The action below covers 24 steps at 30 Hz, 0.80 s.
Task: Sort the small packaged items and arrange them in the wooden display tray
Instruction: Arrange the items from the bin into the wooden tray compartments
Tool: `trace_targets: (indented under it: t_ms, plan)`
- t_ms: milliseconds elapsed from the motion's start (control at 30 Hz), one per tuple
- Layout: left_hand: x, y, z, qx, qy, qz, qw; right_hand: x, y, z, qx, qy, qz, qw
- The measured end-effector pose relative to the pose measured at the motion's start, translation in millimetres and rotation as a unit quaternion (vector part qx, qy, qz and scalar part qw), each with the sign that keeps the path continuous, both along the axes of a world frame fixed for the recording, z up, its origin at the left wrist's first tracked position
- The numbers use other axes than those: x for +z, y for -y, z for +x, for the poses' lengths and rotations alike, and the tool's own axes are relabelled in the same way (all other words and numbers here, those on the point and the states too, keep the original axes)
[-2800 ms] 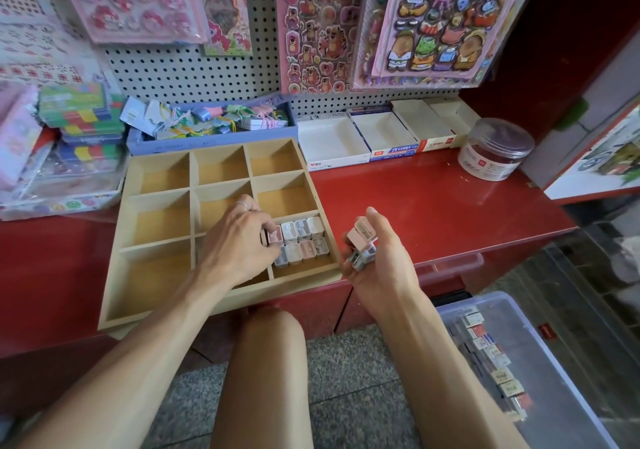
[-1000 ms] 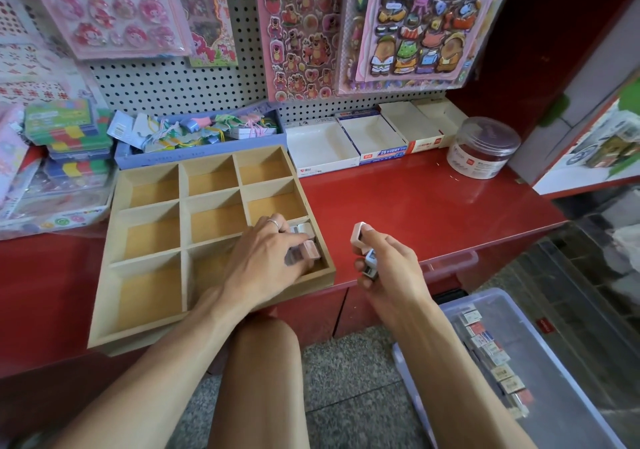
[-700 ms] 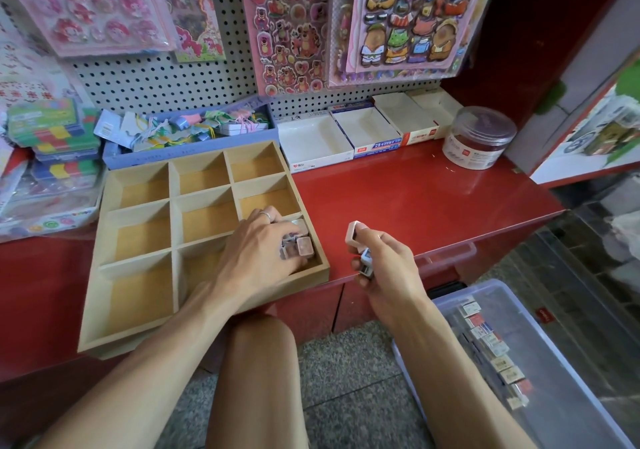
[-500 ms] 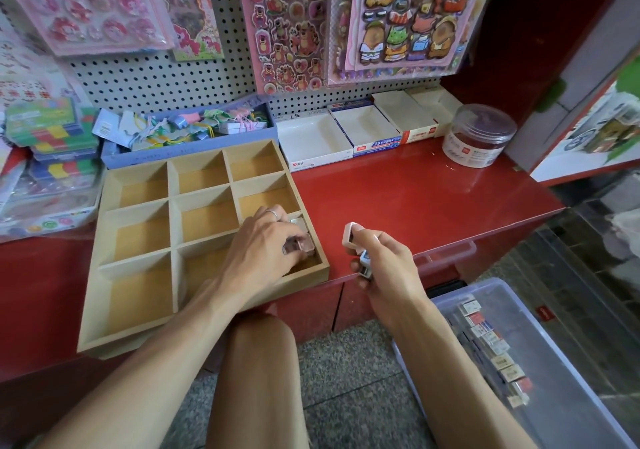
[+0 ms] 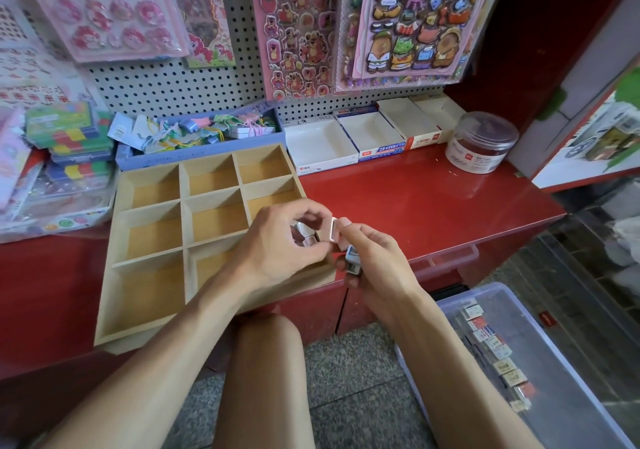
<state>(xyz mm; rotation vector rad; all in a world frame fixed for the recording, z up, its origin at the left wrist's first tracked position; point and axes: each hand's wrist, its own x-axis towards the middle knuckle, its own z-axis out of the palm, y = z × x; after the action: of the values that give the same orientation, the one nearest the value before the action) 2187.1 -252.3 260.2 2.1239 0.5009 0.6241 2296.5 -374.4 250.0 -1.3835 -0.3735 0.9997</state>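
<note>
A small packaged item (image 5: pixel 333 229) is pinched between both hands just over the wooden display tray's (image 5: pixel 149 226) near-right compartment, where a few items (image 5: pixel 304 235) already sit. The left hand (image 5: pixel 277 244) closes its grip on it; the right hand (image 5: pixel 372 258) also clamps several more (image 5: pixel 352 260). Most compartments look bare and the bin (image 5: pixel 540 362) on the floor holds plenty, so sorting seems barely begun.

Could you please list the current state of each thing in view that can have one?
wooden display tray: flat on the counter, visible compartments bare.
small pink package: pinched between both hands.
left hand: fingers closed on the package.
right hand: gripping more small packages.
round jar: upright, lid on.
white cardboard boxes: open, nothing in them.
clear storage bin: open, packages along one side.
</note>
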Motion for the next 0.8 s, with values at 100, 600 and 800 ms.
trace_targets:
  t_ms: [100,600,800]
  plan:
    - [3.0,-2.2,-3.1,0.003,-0.023,0.016,1.0,4.0,-1.1,-1.0,0.016,0.07,-0.012,0.997]
    - [-17.1,-20.4,-15.2,0.057,-0.253,0.213,0.942,3.0,0.9,3.9,-0.035,-0.008,-0.095,0.995]
    - [-24.4,-16.8,-5.6,0.048,-0.276,0.254,0.926,1.0,4.2,7.8,-0.043,-0.108,-0.042,0.992]
